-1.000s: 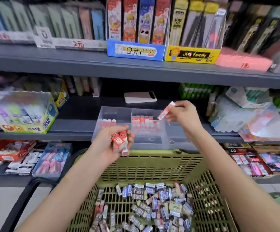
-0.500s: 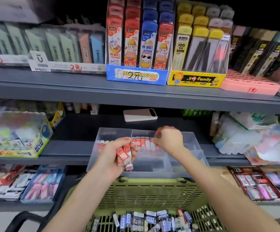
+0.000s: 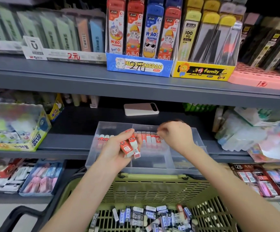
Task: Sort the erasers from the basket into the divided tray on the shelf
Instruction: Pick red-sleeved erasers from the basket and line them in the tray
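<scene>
Yellow-green card box (image 3: pixel 35 141) of glue at far left of the grey shelf (image 3: pixel 69 143), well apart from the tray. Left hand (image 3: pixel 116 148): raised in front of the tray's left compartment, fingers curled tight round a small bunch of red-sleeved erasers (image 3: pixel 130 148), white ends pointing down. Clear plastic divided tray (image 3: pixel 114 127): sits at the shelf's front edge, just above the basket's far rim. Left compartment: short row of red erasers (image 3: pixel 105 137), upright. Middle compartment: longer row of red-and-white erasers (image 3: pixel 148 138), upright, side by side near the back wall. White-and-pink slab (image 3: pixel 141 109): flat on the shelf behind the tray. Olive plastic basket (image 3: pixel 152 186): below the tray, with a loose heap of blue, black and white erasers (image 3: pixel 152 215) on its floor. Right hand (image 3: pixel 177 136): over the right end of the longer row, fingers bent down toward it, blurred; pinching something or not, cannot tell. Clear plastic bags (image 3: pixel 244 131) at far right of the shelf.
</scene>
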The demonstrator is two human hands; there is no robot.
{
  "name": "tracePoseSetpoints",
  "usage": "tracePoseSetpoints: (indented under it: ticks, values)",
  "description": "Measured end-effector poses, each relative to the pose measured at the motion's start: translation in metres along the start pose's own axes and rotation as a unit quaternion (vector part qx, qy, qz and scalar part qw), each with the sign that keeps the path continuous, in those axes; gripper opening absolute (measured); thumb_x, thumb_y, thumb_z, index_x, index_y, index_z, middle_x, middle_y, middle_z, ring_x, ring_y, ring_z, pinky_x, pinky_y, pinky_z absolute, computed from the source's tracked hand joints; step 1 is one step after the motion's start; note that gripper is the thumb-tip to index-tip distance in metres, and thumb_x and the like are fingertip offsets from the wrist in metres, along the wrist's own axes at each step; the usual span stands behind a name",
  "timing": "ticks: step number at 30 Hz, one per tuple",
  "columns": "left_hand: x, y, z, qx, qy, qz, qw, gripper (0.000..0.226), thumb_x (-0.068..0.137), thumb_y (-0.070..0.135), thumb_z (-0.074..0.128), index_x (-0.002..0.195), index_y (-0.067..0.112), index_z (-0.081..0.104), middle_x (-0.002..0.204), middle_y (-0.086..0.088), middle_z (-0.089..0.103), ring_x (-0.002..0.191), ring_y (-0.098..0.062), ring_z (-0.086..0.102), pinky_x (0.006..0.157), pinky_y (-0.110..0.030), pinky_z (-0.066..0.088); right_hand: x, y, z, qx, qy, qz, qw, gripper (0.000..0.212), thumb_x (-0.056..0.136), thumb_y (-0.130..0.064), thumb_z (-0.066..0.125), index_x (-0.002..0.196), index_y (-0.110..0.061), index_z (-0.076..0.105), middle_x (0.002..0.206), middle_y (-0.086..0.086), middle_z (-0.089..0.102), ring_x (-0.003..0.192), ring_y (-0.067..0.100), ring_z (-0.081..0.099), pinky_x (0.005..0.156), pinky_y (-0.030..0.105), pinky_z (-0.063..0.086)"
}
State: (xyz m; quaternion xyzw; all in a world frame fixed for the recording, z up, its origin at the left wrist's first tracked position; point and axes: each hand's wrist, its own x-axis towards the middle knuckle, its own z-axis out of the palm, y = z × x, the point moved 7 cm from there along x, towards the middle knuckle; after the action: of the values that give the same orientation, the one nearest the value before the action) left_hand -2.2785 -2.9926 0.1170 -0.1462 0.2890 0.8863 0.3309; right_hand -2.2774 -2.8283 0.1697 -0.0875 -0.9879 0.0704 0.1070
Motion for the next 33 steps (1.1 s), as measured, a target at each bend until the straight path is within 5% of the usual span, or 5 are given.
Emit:
tracePoseSetpoints:
  ticks: [4, 12, 17, 25, 33]
  values:
    - [0.006, -0.001, -0.003, 0.034, 0.010, 0.031, 0.999, 0.010, 0.081, 0.002, 0.063, 0.091, 0.001, 0.063, 0.073, -0.015, 0.067, 0.070, -0.022, 0.066, 0.070, -0.034, 0.057, -0.039, -0.032, -0.021, 0.367, -0.011, 0.014, 0.930, 0.020, 0.083, -0.037, 0.064, 0.064, -0.031, 0.065, 0.061, -0.008, 0.065, 0.058, 0.002, 0.055, 0.060, 0.028, 0.045]
    - [-0.010, -0.008, 0.007, 0.118, -0.015, 0.089, 0.989, 0.015, 0.081, 0.016, 0.061, 0.096, 0.014, 0.062, 0.078, -0.007, 0.068, 0.069, -0.019, 0.067, 0.077, -0.042, 0.052, -0.078, -0.058, -0.012, 0.419, 0.005, 0.052, 0.906, 0.007, 0.080, -0.022, 0.069, 0.076, -0.023, 0.063, 0.063, -0.010, 0.063, 0.061, 0.002, 0.058, 0.061, 0.020, 0.049]
    - [-0.029, 0.019, -0.015, 0.111, 0.018, 0.130, 0.985, 0.025, 0.078, 0.008, 0.064, 0.103, 0.010, 0.063, 0.086, -0.009, 0.072, 0.069, -0.013, 0.069, 0.053, -0.022, 0.053, -0.060, -0.047, -0.012, 0.649, 0.023, 0.136, 0.748, 0.012, 0.086, -0.006, 0.062, 0.083, -0.017, 0.064, 0.073, -0.004, 0.067, 0.062, 0.004, 0.061, 0.061, 0.014, 0.048]
    - [-0.035, 0.091, -0.059, 0.020, 0.062, 0.241, 0.968, 0.024, 0.089, -0.013, 0.044, 0.095, 0.006, 0.059, 0.077, -0.012, 0.071, 0.065, -0.016, 0.070, 0.054, -0.021, 0.054, 0.024, -0.084, 0.008, 0.251, -0.044, 0.013, 0.967, 0.023, 0.082, -0.018, 0.066, 0.105, -0.013, 0.066, 0.102, 0.002, 0.069, 0.102, 0.021, 0.058, 0.090, 0.031, 0.045]
    - [-0.018, 0.094, -0.071, -0.060, 0.056, 0.233, 0.969, 0.021, 0.087, -0.013, 0.049, 0.097, 0.003, 0.059, 0.096, -0.018, 0.067, 0.082, -0.025, 0.072, 0.061, -0.024, 0.057, 0.039, -0.106, 0.049, 0.156, -0.167, -0.018, 0.973, 0.011, 0.076, -0.024, 0.075, 0.086, -0.025, 0.070, 0.093, -0.008, 0.069, 0.093, 0.016, 0.064, 0.073, 0.020, 0.042]
